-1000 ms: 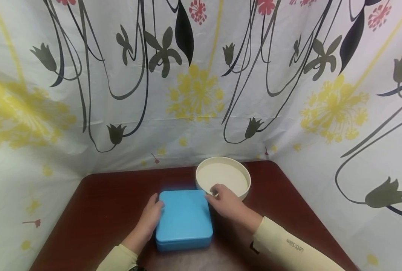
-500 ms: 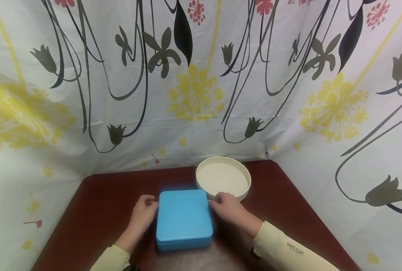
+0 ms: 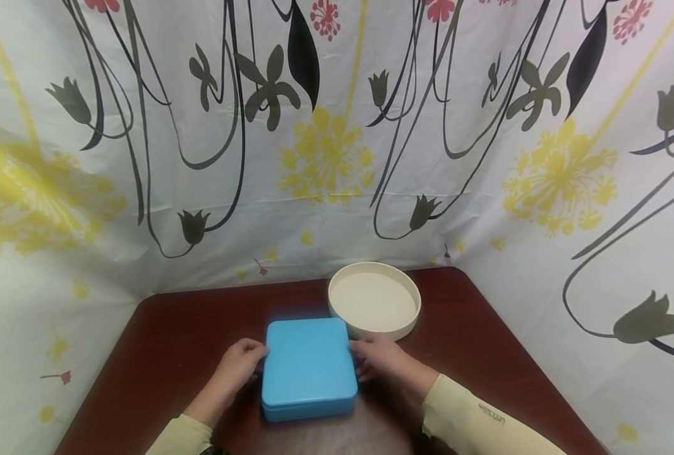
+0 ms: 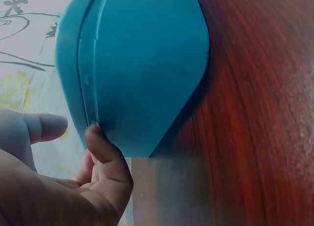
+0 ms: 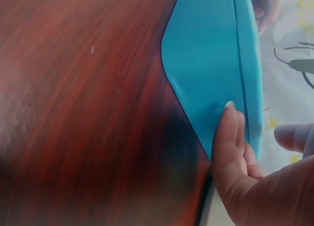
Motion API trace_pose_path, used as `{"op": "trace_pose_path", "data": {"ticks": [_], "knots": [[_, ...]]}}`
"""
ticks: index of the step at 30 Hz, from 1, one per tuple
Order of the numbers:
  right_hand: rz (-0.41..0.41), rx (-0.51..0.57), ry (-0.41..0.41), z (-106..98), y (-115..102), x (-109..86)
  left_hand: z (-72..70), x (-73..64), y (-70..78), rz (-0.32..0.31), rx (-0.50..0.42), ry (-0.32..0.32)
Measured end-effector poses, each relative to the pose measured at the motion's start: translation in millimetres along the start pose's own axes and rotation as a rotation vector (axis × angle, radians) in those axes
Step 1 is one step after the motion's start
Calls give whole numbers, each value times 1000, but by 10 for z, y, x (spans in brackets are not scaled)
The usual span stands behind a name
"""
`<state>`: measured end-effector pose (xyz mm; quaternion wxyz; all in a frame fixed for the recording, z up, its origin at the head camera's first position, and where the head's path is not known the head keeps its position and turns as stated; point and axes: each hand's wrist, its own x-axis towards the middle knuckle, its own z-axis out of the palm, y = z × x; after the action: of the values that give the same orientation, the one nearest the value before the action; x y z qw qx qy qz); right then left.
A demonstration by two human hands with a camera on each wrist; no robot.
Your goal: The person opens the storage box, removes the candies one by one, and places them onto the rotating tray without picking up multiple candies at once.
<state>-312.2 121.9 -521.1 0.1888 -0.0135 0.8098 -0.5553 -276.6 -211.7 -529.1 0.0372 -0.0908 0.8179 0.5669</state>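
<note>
A blue lidded box [image 3: 309, 366] with rounded corners sits closed on the table; a seam runs between its lid and body. My left hand [image 3: 239, 366] is at the box's left side. In the left wrist view, the fingertips [image 4: 95, 130] touch the side wall by the seam, while the thumb [image 4: 46, 127] stands apart from the lid. On the opposite side is my right hand [image 3: 383, 359]. Its fingertips [image 5: 229, 108] touch the wall below the seam, and its thumb [image 5: 293, 136] is off the lid. The box's contents are hidden.
A round cream tray [image 3: 374, 302] with a low rim stands behind the box to the right, close to its far corner. The dark red-brown table [image 3: 189, 328] ends at a floral curtain [image 3: 325, 246] behind and at both sides.
My left hand has come off the lid, shifted left, then returned to the box's left side nearer me. My right hand has slid nearer along the right side. Box and tray stay put.
</note>
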Motion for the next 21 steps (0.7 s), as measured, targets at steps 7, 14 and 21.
{"op": "trace_pose_path", "data": {"ticks": [7, 14, 21], "knots": [[-11, 38, -27, 29, 19, 6, -8, 27, -4, -57, -55, -9], [-17, 47, -50, 27, 50, 31, -31, 43, -8, -92, -70, -26], [-27, 52, -53, 23, 49, 34, -46, 34, -9, -101, -81, -29]]}}
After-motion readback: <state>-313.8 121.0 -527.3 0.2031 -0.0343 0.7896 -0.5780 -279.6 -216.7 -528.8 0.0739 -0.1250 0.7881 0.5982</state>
